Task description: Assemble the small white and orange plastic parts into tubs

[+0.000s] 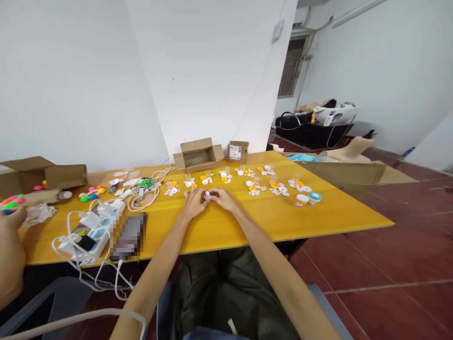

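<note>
My left hand (195, 203) and my right hand (224, 199) meet over the near middle of the yellow table (272, 224). Between their fingertips is a small white piece (207, 194), too small to make out fully. The fingers of both hands are closed around it. Just beyond lie small heaps of parts: orange discs (204, 178), white discs (249, 183) and little white pieces (172, 191), with clear cups (188, 177) among them. To the right stand two clear jars, one with an orange-rimmed white lid (302, 200), the other with a teal-rimmed lid (314, 198).
Cardboard boxes (198, 158) (238, 152) stand against the wall. On the left are a power strip (102, 231) with tangled white cables, a blurred phone (129, 236), coloured balls (92, 192) and another person's hand (12, 222). A large carton (339, 174) sits past the right edge.
</note>
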Available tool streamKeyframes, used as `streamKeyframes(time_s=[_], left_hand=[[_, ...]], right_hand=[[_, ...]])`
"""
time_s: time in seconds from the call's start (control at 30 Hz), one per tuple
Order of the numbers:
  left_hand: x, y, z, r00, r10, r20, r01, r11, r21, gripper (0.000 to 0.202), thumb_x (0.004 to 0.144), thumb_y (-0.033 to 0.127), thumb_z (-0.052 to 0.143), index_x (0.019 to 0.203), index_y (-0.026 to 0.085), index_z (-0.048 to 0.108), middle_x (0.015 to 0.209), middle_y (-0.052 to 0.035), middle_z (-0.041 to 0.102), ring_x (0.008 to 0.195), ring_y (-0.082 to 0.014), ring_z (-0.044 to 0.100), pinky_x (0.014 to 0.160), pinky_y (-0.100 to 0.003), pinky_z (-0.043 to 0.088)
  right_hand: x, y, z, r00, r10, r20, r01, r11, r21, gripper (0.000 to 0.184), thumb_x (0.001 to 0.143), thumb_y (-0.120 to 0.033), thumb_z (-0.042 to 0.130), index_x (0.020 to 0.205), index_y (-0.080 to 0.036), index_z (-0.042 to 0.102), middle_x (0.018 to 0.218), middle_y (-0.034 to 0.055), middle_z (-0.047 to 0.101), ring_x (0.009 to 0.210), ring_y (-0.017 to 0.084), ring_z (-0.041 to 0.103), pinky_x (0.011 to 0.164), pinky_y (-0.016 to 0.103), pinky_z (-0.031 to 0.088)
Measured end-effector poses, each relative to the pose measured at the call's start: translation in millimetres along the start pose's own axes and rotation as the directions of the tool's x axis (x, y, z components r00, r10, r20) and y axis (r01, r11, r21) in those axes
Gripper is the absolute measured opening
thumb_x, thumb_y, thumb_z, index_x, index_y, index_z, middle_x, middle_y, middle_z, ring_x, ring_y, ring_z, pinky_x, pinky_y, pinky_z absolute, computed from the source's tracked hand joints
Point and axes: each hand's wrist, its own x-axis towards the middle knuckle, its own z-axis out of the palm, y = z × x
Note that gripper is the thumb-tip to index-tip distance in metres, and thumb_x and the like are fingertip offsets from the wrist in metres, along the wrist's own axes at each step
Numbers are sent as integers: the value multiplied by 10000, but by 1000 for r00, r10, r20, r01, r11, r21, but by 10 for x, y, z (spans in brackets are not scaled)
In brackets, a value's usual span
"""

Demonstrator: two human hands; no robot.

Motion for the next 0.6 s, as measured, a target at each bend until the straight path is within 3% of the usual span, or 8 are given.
streamKeyframes(time_s=[0.6], left_hand=[[-1, -14, 4, 1000, 24, -2, -24, 1000, 2, 234, 854, 300, 658, 1084, 259, 657, 1048, -67, 704, 1132, -295, 545, 1003, -456, 353]], right_hand=[[1, 33, 7, 1000, -13, 1, 12, 999, 42, 119, 735, -207, 714, 852, -213, 731, 899, 18, 767, 881, 214, 698, 863, 358, 539]])
